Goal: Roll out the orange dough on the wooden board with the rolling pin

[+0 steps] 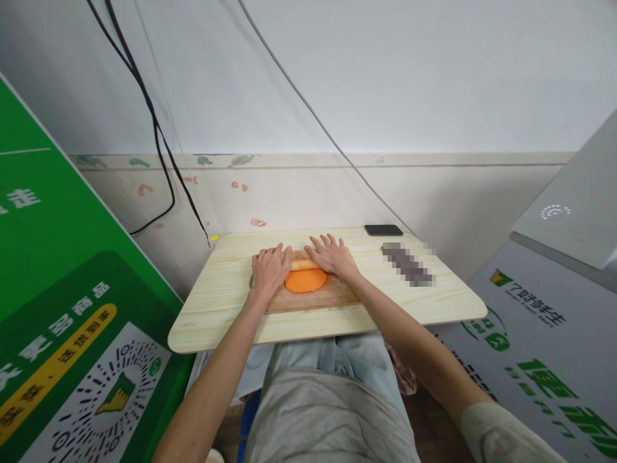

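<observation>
A flat, rounded piece of orange dough [305, 281] lies on a brown wooden board [308, 300]. Across its far edge rests a light wooden rolling pin [303, 264]. On the pin's left end lies my left hand [271, 269], palm down with its fingers stretched forward. My right hand [331, 255] rests on the right end, its fingers spread. Both palms hide the pin's ends; only its middle shows between them.
The board sits on a pale wood-patterned table [216, 308]. A black phone [384, 230] lies at the back right, with a pixelated dark object [407, 263] nearer. Cables hang along the wall behind. Green panel left, white printed box right.
</observation>
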Demonstrator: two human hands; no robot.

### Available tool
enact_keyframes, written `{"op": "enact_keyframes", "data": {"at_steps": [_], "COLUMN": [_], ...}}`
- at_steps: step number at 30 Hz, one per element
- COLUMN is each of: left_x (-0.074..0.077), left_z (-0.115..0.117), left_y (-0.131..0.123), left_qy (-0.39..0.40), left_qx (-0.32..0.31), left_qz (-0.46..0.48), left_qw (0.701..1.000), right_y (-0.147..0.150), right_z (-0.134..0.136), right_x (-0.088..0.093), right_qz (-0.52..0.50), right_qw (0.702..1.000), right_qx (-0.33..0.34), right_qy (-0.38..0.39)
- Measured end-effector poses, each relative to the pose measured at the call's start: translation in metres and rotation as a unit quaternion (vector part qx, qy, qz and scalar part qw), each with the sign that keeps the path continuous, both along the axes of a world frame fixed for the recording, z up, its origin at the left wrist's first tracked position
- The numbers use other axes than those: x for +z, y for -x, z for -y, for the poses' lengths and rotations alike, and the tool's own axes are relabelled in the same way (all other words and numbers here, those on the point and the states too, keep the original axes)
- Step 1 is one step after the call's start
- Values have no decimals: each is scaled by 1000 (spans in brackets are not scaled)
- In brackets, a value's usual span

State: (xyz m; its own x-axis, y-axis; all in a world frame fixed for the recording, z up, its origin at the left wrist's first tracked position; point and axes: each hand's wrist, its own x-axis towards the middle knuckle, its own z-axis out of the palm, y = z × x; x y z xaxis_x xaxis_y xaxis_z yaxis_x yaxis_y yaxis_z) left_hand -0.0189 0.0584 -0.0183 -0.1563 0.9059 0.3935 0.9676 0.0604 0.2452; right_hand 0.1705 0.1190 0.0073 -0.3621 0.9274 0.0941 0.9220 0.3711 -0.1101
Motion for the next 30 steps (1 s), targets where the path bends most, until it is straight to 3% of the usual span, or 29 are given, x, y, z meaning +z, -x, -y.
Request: {"op": "enact_keyframes", "data": {"at_steps": [5, 14, 24, 30], "left_x": [-1, 2, 4, 4], "left_z": [1, 4, 12, 13], "left_y": [0, 1, 5, 6], "left_qy": [-8, -20, -116, -115], "left_qx": [-4, -13, 6, 13], "left_qz": [17, 36, 87, 98], "left_qw": [1000, 999, 989, 988], "right_y": [-5, -3, -1, -3], "right_z": [24, 54, 101, 116], "right_x": [-11, -28, -35, -40], "right_qz": [-11, -42, -67, -62], "right_qw": [997, 987, 986, 986], "right_qx": [-20, -55, -56, -53], "right_qy": [-80, -145, -139, -144]}}
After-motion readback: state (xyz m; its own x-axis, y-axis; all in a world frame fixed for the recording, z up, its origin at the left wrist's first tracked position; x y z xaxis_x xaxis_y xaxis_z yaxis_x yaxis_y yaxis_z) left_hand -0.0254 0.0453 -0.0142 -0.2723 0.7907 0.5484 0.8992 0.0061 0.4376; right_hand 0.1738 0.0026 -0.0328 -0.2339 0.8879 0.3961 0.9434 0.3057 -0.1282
